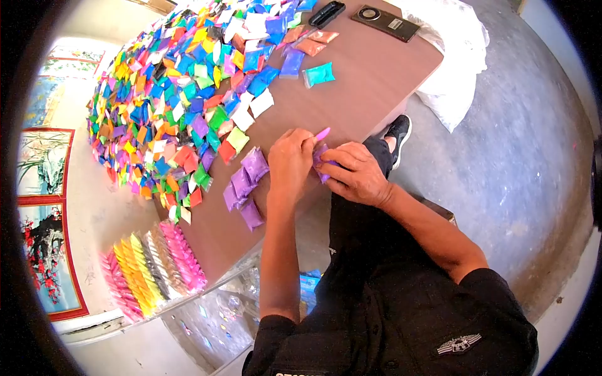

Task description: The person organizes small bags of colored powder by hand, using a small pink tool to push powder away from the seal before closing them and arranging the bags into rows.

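Over the table's near edge, my left hand (pixel 292 160) is closed, with a slim pink-purple piece (pixel 323 133) sticking out past its thumb and fingertips. Close beside it, my right hand (pixel 359 172) pinches a small purple packet (pixel 322 161), partly covered by the fingers. The two hands nearly meet at this packet. Left of my left hand, several purple packets (pixel 242 183) lie overlapping in a small group on the brown table (pixel 338 106).
A large heap of small colourful packets (pixel 182 100) covers the table's far left. Rows of pink, yellow and other packets (pixel 153 269) line its left end. A phone (pixel 385 23), a black object (pixel 327 14) and a teal packet (pixel 320 74) lie toward the right. A white plastic bag (pixel 448 62) hangs beyond.
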A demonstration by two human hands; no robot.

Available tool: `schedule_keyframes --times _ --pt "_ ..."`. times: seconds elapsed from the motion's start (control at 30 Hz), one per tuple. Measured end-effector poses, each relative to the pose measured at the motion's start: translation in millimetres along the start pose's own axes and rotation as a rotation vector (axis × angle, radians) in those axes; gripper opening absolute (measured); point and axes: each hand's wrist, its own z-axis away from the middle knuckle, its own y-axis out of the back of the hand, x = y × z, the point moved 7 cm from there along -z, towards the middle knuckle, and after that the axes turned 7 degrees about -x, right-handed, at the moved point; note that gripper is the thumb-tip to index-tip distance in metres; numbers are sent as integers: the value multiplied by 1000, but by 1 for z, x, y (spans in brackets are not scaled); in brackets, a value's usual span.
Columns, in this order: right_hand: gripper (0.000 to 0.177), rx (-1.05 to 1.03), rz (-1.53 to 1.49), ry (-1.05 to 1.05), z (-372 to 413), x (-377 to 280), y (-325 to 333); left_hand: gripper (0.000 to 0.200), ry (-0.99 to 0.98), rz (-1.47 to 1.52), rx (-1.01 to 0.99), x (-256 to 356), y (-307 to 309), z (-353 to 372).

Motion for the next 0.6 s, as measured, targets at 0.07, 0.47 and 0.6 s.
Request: schedule_keyframes --times 0.07,0.47,0.6 --pt "36 11 8 -3 0 0 1 10 -8 -14 44 -10 0 0" --pt "37 -3 10 -32 2 1 -3 11 127 165 74 -5 7 54" --pt "37 10 22 -15 0 -2 -2 13 135 71 89 -19 7 45"
